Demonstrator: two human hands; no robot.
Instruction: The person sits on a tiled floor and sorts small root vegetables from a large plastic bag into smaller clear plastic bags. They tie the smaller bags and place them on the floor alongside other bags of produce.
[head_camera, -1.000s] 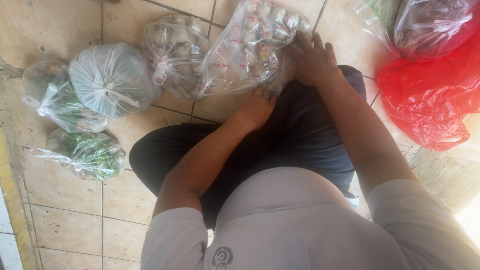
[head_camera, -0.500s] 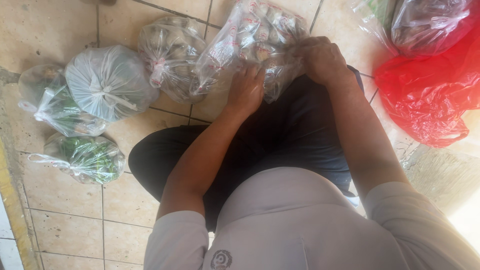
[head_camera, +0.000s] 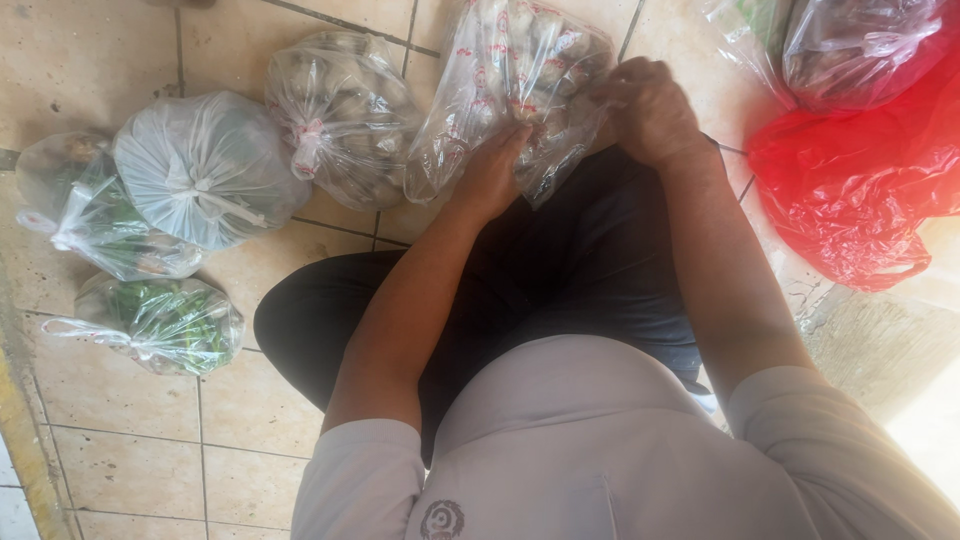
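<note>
clear printed bag (head_camera: 510, 75) of pale round items sat top centre of frame on the tile floor (head_camera: 90, 60). left hand (head_camera: 492, 172) gripped its lower edge, right hand (head_camera: 650, 108) clenched its right side.

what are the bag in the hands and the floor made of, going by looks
The clear bag looks like thin glossy plastic film: it crinkles, shines, and its round contents show through. The left hand and right hand grip it. The floor looks like glazed beige ceramic tile, judging by the grout lines and slight sheen.
</note>
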